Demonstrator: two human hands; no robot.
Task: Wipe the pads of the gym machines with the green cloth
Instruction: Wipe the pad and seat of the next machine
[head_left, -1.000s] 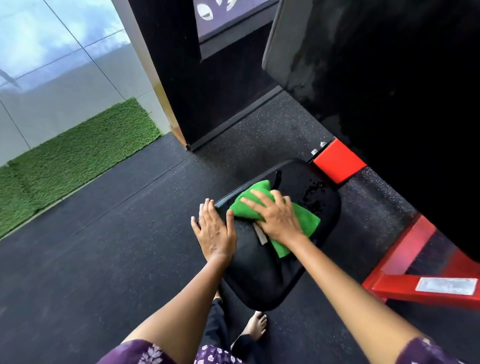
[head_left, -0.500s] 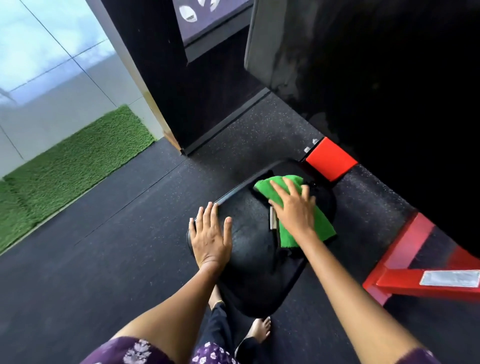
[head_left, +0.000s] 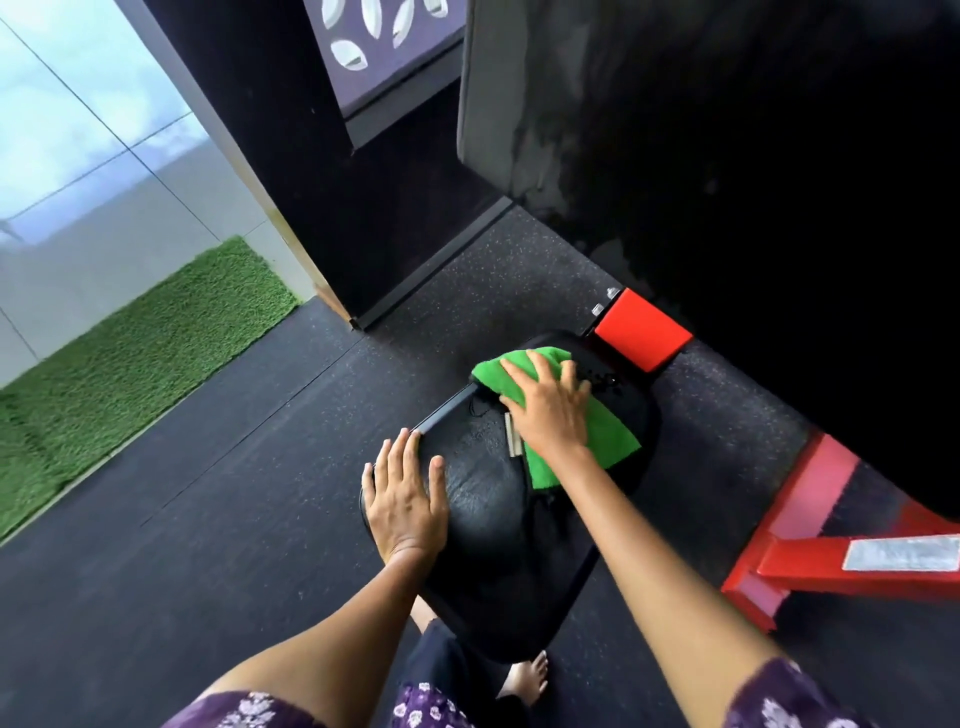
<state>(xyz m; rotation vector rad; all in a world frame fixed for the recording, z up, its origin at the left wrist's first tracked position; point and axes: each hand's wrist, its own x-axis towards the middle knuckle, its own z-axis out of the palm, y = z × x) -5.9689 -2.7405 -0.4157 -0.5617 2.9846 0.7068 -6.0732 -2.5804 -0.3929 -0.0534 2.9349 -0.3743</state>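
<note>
The flat right hand (head_left: 548, 410) presses the green cloth (head_left: 608, 436) on the black seat pad (head_left: 483, 499); the left hand (head_left: 405, 499) rests flat too; the cloth might bunch up and miss wet spots.

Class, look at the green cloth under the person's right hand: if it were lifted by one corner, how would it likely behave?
The green cloth would probably hang limp: it lies rumpled and flattened under the right hand. It looks thin, so likely light. Pushed across the seat pad, it may bunch rather than slide as one piece.
</note>
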